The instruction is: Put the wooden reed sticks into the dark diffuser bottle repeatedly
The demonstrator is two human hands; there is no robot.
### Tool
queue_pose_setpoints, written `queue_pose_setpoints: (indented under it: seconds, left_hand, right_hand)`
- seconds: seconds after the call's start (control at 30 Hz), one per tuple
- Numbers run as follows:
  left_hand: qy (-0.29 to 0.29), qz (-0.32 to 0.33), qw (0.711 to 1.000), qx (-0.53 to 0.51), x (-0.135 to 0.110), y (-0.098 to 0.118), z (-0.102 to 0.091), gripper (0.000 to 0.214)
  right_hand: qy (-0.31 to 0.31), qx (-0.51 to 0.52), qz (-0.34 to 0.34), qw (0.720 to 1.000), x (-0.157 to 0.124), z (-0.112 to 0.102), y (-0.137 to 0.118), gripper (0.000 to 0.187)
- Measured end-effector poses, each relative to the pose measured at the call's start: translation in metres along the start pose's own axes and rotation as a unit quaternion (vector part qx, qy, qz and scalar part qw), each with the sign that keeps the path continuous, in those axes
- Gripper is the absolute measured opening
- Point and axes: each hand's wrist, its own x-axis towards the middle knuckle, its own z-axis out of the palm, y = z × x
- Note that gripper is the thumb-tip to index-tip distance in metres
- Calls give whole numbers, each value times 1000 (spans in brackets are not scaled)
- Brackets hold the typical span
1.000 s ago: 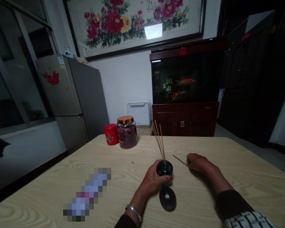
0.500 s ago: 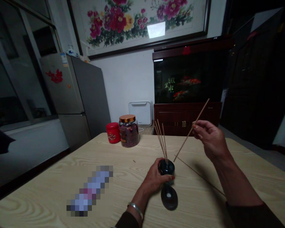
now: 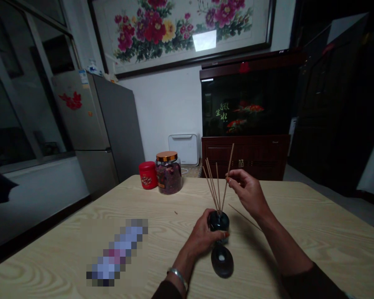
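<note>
Diffuser bottle (image 3: pixel 218 221) of dark glass, upright on the pale wood-grain tabletop (image 3: pixel 318 245), its body wrapped in the closed left hand (image 3: pixel 199 238). Thin reed sticks (image 3: pixel 212 187) fanning out of its neck. Right hand (image 3: pixel 246 192) raised close beside the bundle, mostly closed, a single stick (image 3: pixel 227 182) pinched between thumb and fingertips, tilted slightly, its lower end down among the others near the mouth. Step in hand, by the look of it: reeds going into the bottle one at a time, with a straight, steady lowering called for next and the crowded neck the likely tight spot.

Just nearer than the bottle, a dark oval dish (image 3: pixel 222 261) with a small white spot. To the right, a loose stick (image 3: pixel 244 217) lying on the tabletop, clear of the hands. Near the far edge, a red tin (image 3: pixel 147 175) and a glass jar (image 3: pixel 168 173) of dried petals under a copper lid, well apart from the work. To the left, a pixelated patch (image 3: pixel 116 253) hiding whatever lies there. Nothing standing between the stick and the bottle's neck, apart from the other reeds.
</note>
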Motion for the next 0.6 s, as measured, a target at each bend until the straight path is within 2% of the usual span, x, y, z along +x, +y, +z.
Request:
queue_pose_setpoints:
  seconds: [0.27,0.4,0.47,0.53,0.6]
  left_hand:
    - [5,8,1000,29,-1,1,-2,56]
    - [1,5,1000,17,-1,3,-1,55]
    - [2,4,1000,9,-2,2,-1,54]
    - [1,3,1000,-1,-1,1,0,54]
    - [-1,-1,1000,-11,-1,2,0,54]
  right_hand:
    - [-147,-86,16,985,-12,19,15,10]
    - [-181,-84,26,980,-5,7,23,18]
    - [-185,-134,29,973,1,-7,26,23]
    - [-206,-258,42,943,7,-25,31,23]
    - [-235,-380,72,892,9,-41,38,18]
